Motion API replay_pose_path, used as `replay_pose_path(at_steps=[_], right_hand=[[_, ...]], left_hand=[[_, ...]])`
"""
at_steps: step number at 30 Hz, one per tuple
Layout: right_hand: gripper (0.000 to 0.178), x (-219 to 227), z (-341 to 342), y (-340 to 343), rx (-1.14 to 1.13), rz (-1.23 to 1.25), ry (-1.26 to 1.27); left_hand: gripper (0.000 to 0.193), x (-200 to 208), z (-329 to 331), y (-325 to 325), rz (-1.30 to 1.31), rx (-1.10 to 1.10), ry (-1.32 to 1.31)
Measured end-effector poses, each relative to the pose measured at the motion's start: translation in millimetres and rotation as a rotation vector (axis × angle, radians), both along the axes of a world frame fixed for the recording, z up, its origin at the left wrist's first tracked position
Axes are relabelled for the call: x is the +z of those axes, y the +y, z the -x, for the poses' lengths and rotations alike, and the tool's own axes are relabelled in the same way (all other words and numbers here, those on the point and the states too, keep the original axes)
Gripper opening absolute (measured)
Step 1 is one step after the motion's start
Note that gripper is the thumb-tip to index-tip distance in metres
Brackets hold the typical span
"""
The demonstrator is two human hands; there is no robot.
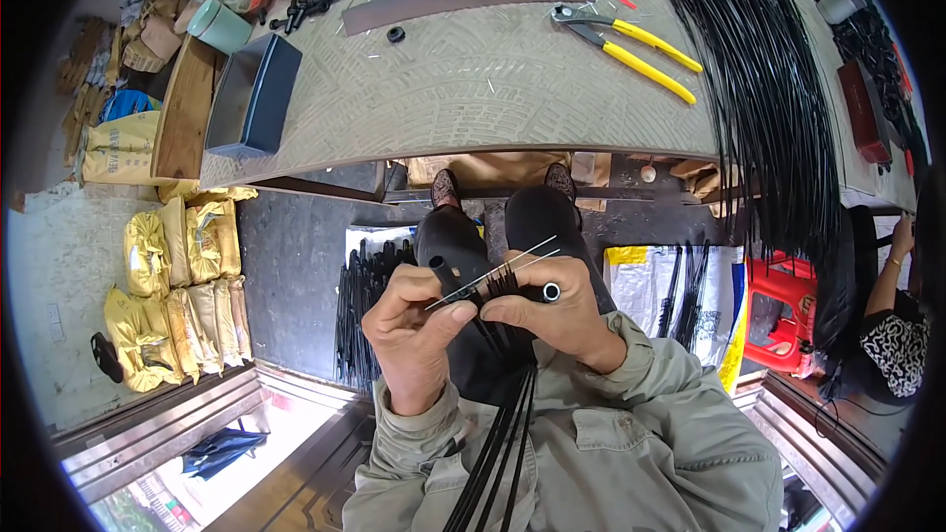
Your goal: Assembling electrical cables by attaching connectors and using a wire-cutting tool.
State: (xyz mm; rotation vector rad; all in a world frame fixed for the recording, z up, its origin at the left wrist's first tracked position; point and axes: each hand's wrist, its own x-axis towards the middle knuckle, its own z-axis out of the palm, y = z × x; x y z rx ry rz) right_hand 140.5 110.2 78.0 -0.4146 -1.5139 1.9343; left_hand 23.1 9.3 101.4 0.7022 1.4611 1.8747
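Above my lap, my left hand (414, 330) pinches a short black tubular piece (442, 272) between thumb and fingers. Close against it, my right hand (562, 315) is closed round a row of thin black rod ends (502, 281). Two fine silver wires (532, 254) cross between the hands and stick out past the right fingers. A round, white-rimmed tube end (551, 292) shows in my right hand; whether it belongs to the left tube is hidden. Long thin black rods (507, 443) run down from the hands across my jacket.
On the workbench (414, 89) lie yellow-handled pliers (641, 54), a grey strip (473, 0), a black ring (396, 34) and a dark blue box (254, 97). A thick bundle of black rods (759, 79) hangs over its right edge. Red stools (783, 310) and another person's arm (890, 271) are at right.
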Motion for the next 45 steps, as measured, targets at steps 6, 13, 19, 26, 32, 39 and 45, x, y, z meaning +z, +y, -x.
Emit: replay_pose_path(at_steps=[6, 13, 19, 26, 32, 39, 45], right_hand=[[0.020, 1.7, 1.8, -6.7, -0.114, -0.178, -0.051], [0.017, 3.4, 7.4, -11.9, -0.183, -0.107, -0.060], [0.017, 2.7, 7.2, -12.6, -0.246, -0.286, -0.096], [0.016, 3.5, 7.0, -7.1, -0.116, -0.022, -0.046], [0.016, 1.9, 8.4, -10.2, -0.138, -0.127, 0.005], [0.018, -2.8, 4.4, -1.2, 0.104, 0.087, -0.050], [0.038, -11.8, 2.8, 6.5, -0.122, -0.103, 0.040]], left_hand=[[0.016, -0.1, -7.1, 0.9, 0.005, 0.062, 0.012], [0.029, -11.9, -19.2, 2.5, 0.027, 0.089, 0.038], [0.031, -8.7, -27.3, 6.7, 0.075, 0.156, 0.188], [0.028, -7.6, -27.3, 4.9, 0.026, 0.131, 0.120], [0.035, -9.3, -33.0, 11.1, 0.019, 0.224, -0.005], [0.038, -17.0, -33.5, 4.7, -0.080, 0.164, 0.029], [0.037, -29.0, -22.9, 12.1, -0.170, 0.151, 0.320]])
